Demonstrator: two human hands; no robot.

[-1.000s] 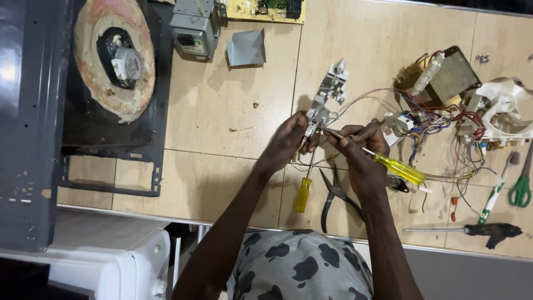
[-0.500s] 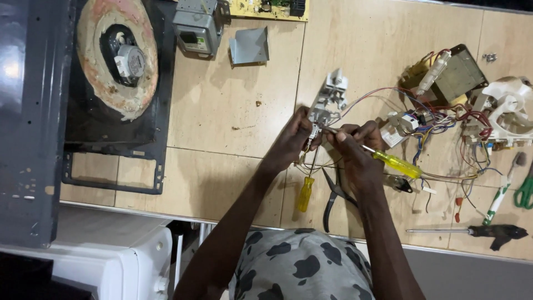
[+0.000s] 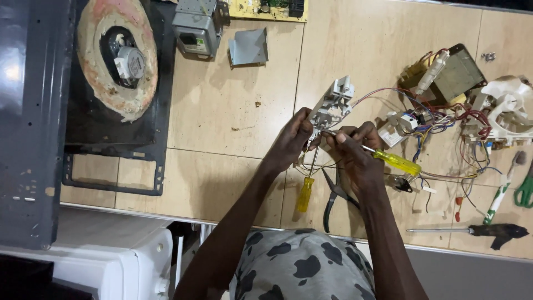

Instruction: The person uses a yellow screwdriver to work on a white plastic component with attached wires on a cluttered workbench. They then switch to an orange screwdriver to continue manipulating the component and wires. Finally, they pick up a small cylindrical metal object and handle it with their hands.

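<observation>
- The left hand (image 3: 291,141) grips a grey-white switch bracket (image 3: 331,103), fingers closed around its lower end; the bracket sits tilted just above the wooden table (image 3: 222,122), near the middle.
- The right hand (image 3: 355,153) is wrapped tightly around a yellow-handled screwdriver (image 3: 395,161), whose tip meets the bracket's lower part.
- Coloured wires (image 3: 427,119) run from the bracket to a transformer (image 3: 452,72) and a white plastic fan housing (image 3: 508,108) at the right.
- A dark metal chassis (image 3: 119,78) at the left holds a small round motor (image 3: 129,61) in its stained circular recess.
- A second yellow screwdriver (image 3: 305,189) and black pliers (image 3: 333,197) lie near the table's front edge, under the hands.
- Bare wood lies open between chassis and hands.
</observation>
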